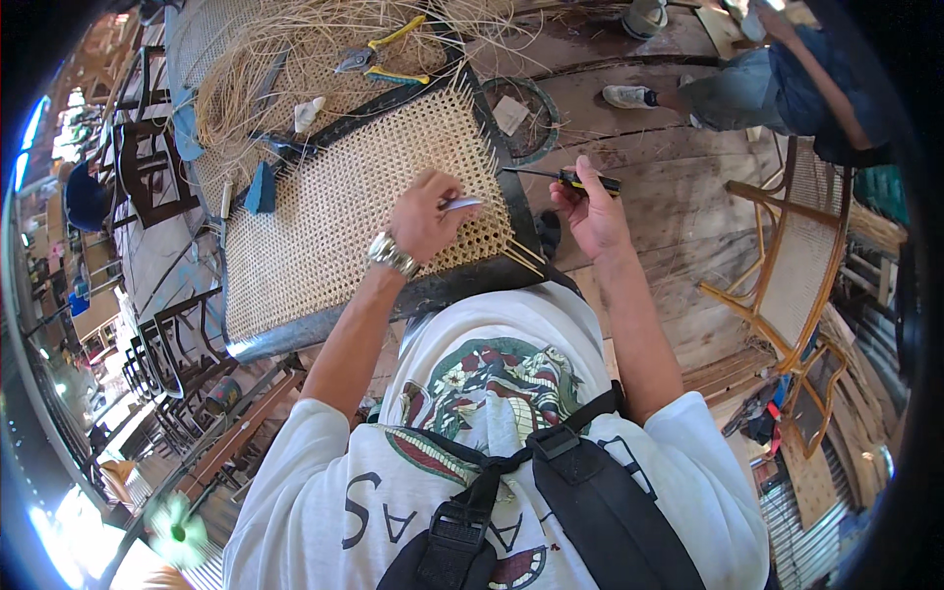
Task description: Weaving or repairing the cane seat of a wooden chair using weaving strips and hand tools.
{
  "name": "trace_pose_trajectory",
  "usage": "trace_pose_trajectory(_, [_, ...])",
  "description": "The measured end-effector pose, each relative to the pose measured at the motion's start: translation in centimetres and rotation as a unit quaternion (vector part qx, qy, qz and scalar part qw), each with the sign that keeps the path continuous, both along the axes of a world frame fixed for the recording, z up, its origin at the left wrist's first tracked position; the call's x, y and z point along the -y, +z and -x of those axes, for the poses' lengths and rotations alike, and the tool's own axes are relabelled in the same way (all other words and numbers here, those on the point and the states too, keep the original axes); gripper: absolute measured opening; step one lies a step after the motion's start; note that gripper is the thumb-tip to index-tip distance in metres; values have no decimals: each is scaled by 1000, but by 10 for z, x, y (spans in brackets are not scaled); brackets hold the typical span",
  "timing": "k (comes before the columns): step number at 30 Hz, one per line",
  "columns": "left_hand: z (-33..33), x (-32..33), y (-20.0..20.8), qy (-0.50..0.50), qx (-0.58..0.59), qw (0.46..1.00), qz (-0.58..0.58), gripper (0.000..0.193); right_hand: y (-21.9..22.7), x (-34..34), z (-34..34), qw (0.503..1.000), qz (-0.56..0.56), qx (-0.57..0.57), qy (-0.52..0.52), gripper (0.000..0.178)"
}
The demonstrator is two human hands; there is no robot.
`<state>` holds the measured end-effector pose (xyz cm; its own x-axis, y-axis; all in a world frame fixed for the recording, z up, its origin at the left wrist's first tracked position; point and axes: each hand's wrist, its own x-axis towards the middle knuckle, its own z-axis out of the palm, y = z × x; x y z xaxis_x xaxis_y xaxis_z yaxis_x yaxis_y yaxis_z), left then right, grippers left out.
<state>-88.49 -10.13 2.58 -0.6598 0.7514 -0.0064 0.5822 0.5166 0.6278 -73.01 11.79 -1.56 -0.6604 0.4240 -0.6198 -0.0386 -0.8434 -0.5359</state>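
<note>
A black-framed panel (334, 211) of woven cane lies in front of me, with loose strand ends along its right edge. Over the panel's right part is my left hand (425, 214), a watch on its wrist. Its fingers are closed on a small pale blue-white piece, whose kind I cannot make out. To the right, just past the frame, my right hand (595, 218) holds a screwdriver (611, 185) with a black and yellow handle. The thin shaft points left, toward the frame's edge. Several cane strands (524, 258) stick out at the near right corner.
Loose cane strands (236, 84) heap at the far side, with yellow-green handled pliers (356, 61) on them. A blue wedge (261, 190) and a white lump (308, 114) lie nearby. A round tray (547, 147) is on the plank floor. A person (733, 96) and a chair (792, 265) are at right.
</note>
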Motion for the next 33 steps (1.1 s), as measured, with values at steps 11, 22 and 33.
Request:
trace_pose_trajectory(11, [14,-33,-34,-82,-6,995,-53,20,3,21,0,999,3,-16,50,21])
trace_pose_trajectory(22, [12,-29,-34,-51,45,997,-35,18,5,19,-9,993,-20,-64,94,14])
trace_pose_trajectory(33, [15,-34,-31,-62,51,997,-10,16,6,8,-4,988,-44,-65,135,16])
